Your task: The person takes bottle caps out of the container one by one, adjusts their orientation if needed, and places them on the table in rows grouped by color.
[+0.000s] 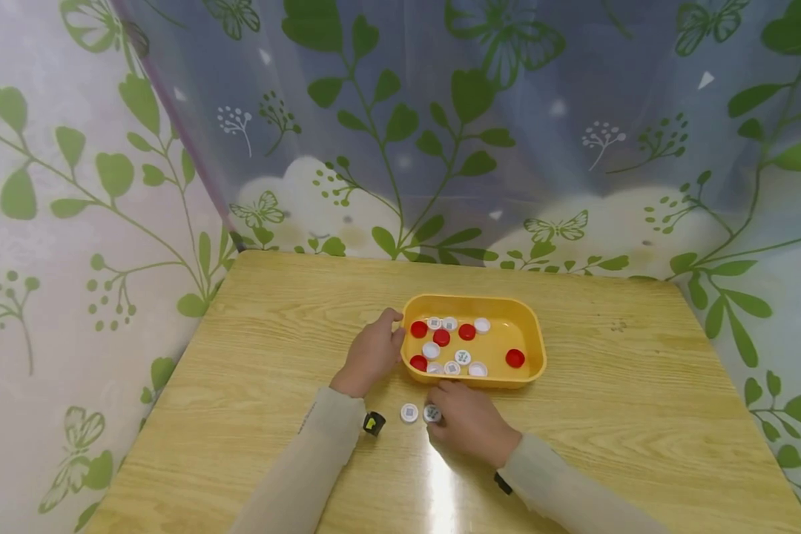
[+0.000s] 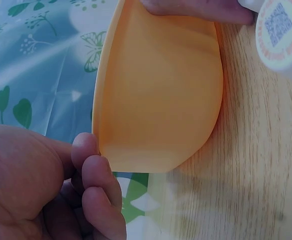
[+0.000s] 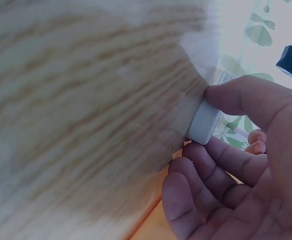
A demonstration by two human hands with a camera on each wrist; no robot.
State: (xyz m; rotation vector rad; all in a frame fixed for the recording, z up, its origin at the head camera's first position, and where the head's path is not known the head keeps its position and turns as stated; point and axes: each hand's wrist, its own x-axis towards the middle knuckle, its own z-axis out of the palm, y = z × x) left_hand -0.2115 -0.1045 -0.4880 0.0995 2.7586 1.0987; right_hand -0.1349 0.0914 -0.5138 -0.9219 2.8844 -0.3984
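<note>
A yellow plastic tray [image 1: 500, 382] stands on the wooden table with red and white bottle caps inside. At its left end my left hand [image 1: 371, 354] grips the rim; in the left wrist view its curled fingers [image 2: 98, 172] meet the rim's corner. In front of the tray my right hand [image 1: 470, 419] pinches a white bottle cap [image 1: 432, 413] with a green print on top. The right wrist view shows that white cap [image 3: 205, 122] on edge between thumb and fingers. Just left of it lies another white cap [image 1: 409, 412], with a square code printed on it.
Inside the tray, most caps gather on the left, while one red cap [image 1: 515, 358] lies alone on the right. The wooden table [image 1: 614, 415] reaches back to a leaf-patterned curtain [image 1: 400, 133]. Each wrist carries a small dark device [image 1: 374, 423].
</note>
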